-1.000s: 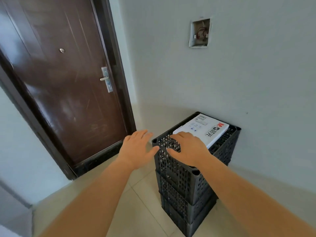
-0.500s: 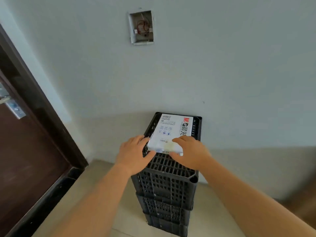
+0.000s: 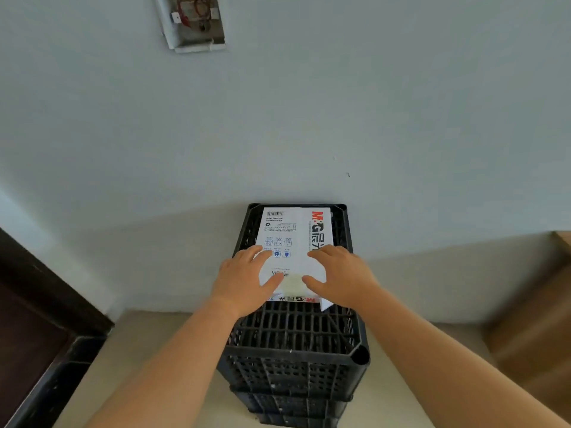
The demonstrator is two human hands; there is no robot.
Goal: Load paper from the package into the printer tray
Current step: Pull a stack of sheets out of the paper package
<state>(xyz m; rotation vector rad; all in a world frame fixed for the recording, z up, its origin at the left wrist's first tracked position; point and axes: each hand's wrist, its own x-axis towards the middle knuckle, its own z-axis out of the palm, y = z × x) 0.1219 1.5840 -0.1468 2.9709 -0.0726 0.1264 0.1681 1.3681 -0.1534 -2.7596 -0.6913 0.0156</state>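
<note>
A white wrapped paper package (image 3: 295, 239) with red and black lettering lies flat on top of a stack of black plastic crates (image 3: 296, 359) against the wall. My left hand (image 3: 244, 279) rests on the package's near left corner, fingers spread on its top face. My right hand (image 3: 341, 276) lies the same way on the near right corner. Both thumbs point inward across the top near the front edge. No fingers show under the package. No printer or tray is in view.
A dark brown door and frame (image 3: 37, 335) stand at the left. A brown wooden piece (image 3: 537, 319) sits at the right edge. An open wall box with wires (image 3: 194, 23) is high on the grey wall. Pale floor tiles (image 3: 148, 350) surround the crates.
The view has swung right and moved closer, so the door has slid mostly out of frame. Both hands have moved forward from the crate's front rim onto the package's near corners.
</note>
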